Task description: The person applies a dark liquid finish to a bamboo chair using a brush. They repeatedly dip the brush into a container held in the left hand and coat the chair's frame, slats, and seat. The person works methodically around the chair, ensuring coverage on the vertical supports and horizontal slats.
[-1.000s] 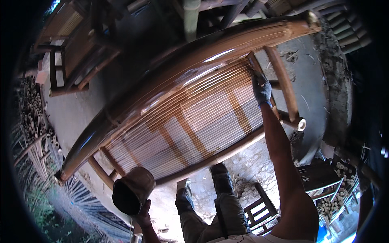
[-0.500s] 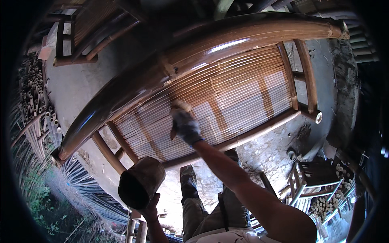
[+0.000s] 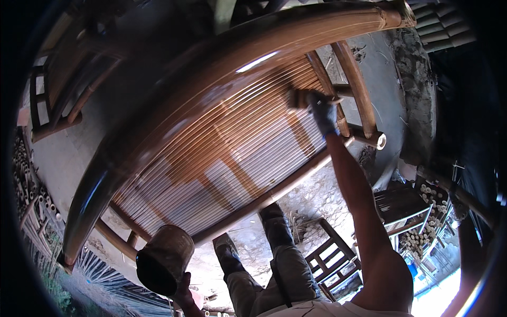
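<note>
My right hand, in a grey glove, is closed round a wide brush. Its blurred dark bristles lie against the right end of the slatted bamboo seat of a long bench. Along the bench's far side runs a thick, glossy bamboo pole. At the lower left my left hand holds a worn, dull bucket by its side. The bucket is tilted, its dark mouth facing lower left, and what is inside cannot be made out. Most of the left fingers are hidden behind it.
Bamboo legs stand at the bench's right end. Behind on the left is another dark bamboo chair. A ladder-like frame and a stool stand at lower right, beside cut bamboo pieces. Bamboo poles lie at lower left.
My right hand has swept the brush from the middle of the slats to their right end. The view has shifted too, and the bucket stays in my left hand.
</note>
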The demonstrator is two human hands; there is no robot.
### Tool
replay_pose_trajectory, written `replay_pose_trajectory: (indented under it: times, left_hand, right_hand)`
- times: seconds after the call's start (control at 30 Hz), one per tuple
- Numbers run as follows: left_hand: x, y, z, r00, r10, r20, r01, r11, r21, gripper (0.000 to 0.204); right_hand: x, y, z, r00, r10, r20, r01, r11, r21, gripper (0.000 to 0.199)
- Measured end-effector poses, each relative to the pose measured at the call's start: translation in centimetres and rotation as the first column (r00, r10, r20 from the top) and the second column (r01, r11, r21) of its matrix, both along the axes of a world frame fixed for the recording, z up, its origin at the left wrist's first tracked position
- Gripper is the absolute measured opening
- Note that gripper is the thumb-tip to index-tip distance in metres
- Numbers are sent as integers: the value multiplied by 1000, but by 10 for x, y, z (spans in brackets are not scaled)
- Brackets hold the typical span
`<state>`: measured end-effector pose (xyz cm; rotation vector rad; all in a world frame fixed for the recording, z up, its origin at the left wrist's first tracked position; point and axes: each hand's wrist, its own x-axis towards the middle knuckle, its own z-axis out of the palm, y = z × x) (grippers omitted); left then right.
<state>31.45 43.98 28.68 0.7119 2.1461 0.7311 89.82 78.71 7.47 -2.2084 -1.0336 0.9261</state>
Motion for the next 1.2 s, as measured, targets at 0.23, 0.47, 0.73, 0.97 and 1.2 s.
replay_pose_trajectory:
  times: [0.23,0.47,0.73,0.97,1.2]
  left_hand:
    - [3,4,-16,962,-238,-136,222,967,-124,44]
    - [26,21,9,997,-46,57,52,994,-98,93]
    - [15,6,-4,982,-157,-108,169,979,117,96]
    - [-4,-19,4,915,-283,-286,313,948,64,91]
    - [5,-5,-7,991,-134,-2,134,991,3,111]
  right_hand:
    - [68,57,15,757,339,559,-513,838,186,27]
    - [16,-33,16,835,188,518,-286,951,115,27]
    - [-210,-138,-7,922,343,178,-383,871,306,32]
    - [-358,-167,55,785,617,-61,-580,765,280,34]
    - [-210,-159,-48,862,237,-447,-228,971,75,28]
